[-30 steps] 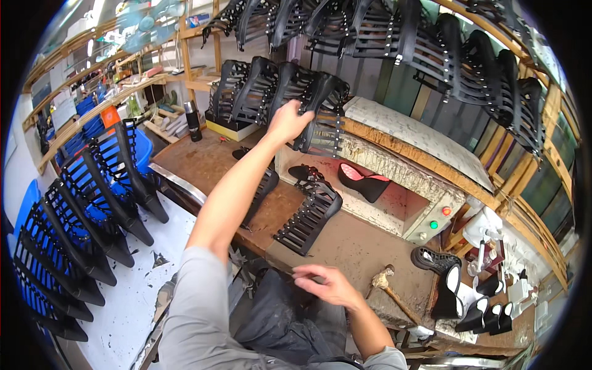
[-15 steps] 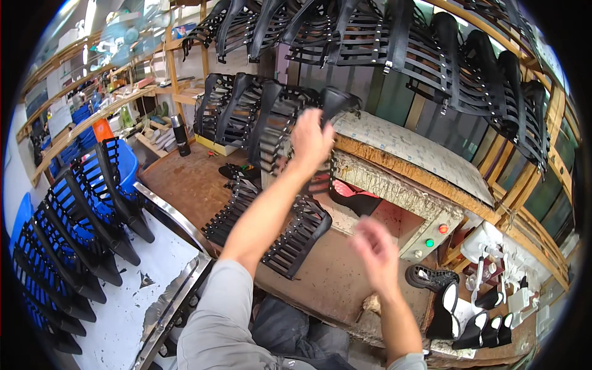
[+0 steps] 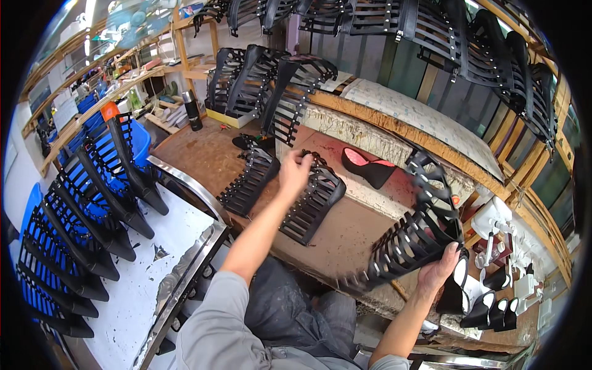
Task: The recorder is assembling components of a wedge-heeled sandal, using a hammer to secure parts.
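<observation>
My right hand [image 3: 439, 271] grips a black strappy boot upper [image 3: 407, 237] by its lower right side. The piece hangs over the bench's right part, its loose straps slightly blurred. My left hand [image 3: 294, 174] has its fingers curled at the top edge of a second strappy boot upper [image 3: 316, 206], which lies on the bench. Left of that hand rests a third strappy upper [image 3: 251, 185]. Behind, a black wedge sole with a pink-red top [image 3: 368, 168] sits in the opening of a worn box-like machine [image 3: 357, 126].
At the left, a white-topped table [image 3: 169, 246] carries a row of black strappy boots [image 3: 102, 228]. More strappy uppers [image 3: 246, 83] stand at the back, and others [image 3: 425, 37] hang overhead. Black wedge soles [image 3: 487, 308] stand at the right. A dark flask [image 3: 192, 111] is at the back left.
My left hand has come down from the raised upper to the one on the bench. My right hand, free before, now holds a strappy boot upper. The view has shifted slightly.
</observation>
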Motion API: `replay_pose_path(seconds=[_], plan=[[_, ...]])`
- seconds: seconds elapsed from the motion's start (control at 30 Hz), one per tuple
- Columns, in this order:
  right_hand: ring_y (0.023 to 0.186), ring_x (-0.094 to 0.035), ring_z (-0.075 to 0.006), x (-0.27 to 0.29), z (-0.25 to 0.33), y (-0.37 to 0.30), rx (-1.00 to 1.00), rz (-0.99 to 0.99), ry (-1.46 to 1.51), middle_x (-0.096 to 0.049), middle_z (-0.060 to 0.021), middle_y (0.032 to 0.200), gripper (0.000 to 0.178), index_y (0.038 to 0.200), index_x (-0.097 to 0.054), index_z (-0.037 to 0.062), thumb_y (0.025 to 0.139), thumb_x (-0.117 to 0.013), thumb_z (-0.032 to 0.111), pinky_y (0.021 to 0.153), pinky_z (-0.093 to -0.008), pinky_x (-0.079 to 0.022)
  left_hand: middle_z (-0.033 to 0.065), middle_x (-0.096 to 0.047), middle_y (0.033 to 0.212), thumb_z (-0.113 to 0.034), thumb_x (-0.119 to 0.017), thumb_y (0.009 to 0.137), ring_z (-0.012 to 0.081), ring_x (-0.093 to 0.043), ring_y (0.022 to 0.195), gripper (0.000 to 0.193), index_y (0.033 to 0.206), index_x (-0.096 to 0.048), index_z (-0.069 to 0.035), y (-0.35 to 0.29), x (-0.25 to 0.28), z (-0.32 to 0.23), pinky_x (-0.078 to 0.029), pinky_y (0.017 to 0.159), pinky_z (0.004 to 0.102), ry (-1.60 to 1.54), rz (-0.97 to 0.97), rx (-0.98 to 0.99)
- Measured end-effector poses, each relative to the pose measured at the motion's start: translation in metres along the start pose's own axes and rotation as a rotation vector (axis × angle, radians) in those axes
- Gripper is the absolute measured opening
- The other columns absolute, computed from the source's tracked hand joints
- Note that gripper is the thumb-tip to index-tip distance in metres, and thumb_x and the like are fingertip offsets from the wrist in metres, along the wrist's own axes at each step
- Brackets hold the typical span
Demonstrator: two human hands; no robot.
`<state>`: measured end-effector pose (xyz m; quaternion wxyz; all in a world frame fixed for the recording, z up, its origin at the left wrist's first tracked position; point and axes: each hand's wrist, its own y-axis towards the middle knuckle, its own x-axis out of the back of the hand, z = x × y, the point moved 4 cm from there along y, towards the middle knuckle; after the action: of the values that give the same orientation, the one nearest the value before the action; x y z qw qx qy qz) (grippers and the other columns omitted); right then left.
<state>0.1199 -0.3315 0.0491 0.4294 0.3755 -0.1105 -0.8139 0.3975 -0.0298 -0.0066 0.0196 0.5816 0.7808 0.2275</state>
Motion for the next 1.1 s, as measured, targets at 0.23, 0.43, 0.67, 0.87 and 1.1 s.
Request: replay_pose_path(seconds=[0.23, 0.43, 0.67, 0.87, 1.1], plan=[[0.061, -0.061, -0.0133, -0.002, -0.068, -0.054, -0.629, -0.040, -0.180, -0.066, -0.0078, 0.083, 0.034, 0.106, -0.059, 0.0040, 0.088, -0.066, 0.032, 0.043, -0.0259, -0.048, 0.0233, -0.061, 0.111, -0.074, -0.040, 0.083, 0.0357, -0.066, 0.078, 0.090, 0.148, -0.023, -0.014, 0.147, -0.010, 0.181, -0.054, 0.070, 0.0508, -0.008, 0.210, 0.459], [0.072, -0.063, -0.0187, 0.015, -0.104, -0.029, -0.861, -0.163, -0.163, -0.067, -0.0068, 0.093, 0.040, 0.110, -0.062, 0.0069, 0.090, -0.058, 0.041, 0.062, -0.0338, -0.053, 0.0155, -0.062, 0.083, -0.080, -0.035, 0.082, 0.0254, -0.062, 0.069, 0.084, 0.100, -0.057, -0.001, 0.078, -0.048, 0.121, -0.053, 0.061, 0.0356, -0.466, 0.379, 0.590], [0.086, -0.067, -0.0254, -0.031, -0.224, 0.023, -1.142, 0.103, 0.233, -0.068, -0.0155, 0.100, 0.032, 0.110, -0.060, -0.0011, 0.091, -0.058, 0.025, 0.077, -0.0398, -0.057, 0.0063, -0.065, 0.087, -0.011, -0.058, 0.091, 0.0122, -0.060, 0.079, 0.012, 0.086, -0.063, -0.001, -0.118, 0.188, -0.025, -0.048, 0.070, 0.0265, -0.696, -0.423, -0.128], [0.083, -0.068, -0.0268, -0.098, -0.338, 0.029, -1.068, 0.030, 0.120, -0.068, -0.0161, 0.099, 0.035, 0.109, -0.060, -0.0039, 0.088, -0.066, 0.024, 0.077, -0.0460, -0.056, 0.0091, -0.059, 0.103, -0.025, -0.041, 0.093, 0.0215, -0.060, 0.090, 0.040, 0.118, -0.051, 0.005, -0.211, 0.260, -0.078, -0.053, 0.084, 0.0378, -0.006, -0.739, -0.466], [0.075, -0.065, -0.0211, -0.090, -0.323, 0.008, -0.932, 0.283, -0.638, -0.065, -0.0146, 0.101, 0.072, 0.128, -0.042, -0.0042, 0.081, -0.072, 0.040, 0.063, -0.0399, -0.057, -0.0052, -0.052, 0.073, -0.002, -0.077, 0.075, 0.0017, -0.047, 0.064, 0.029, 0.075, -0.050, -0.009, -0.210, 0.151, -0.023, -0.037, 0.055, 0.0204, -0.499, 0.570, 0.150]])
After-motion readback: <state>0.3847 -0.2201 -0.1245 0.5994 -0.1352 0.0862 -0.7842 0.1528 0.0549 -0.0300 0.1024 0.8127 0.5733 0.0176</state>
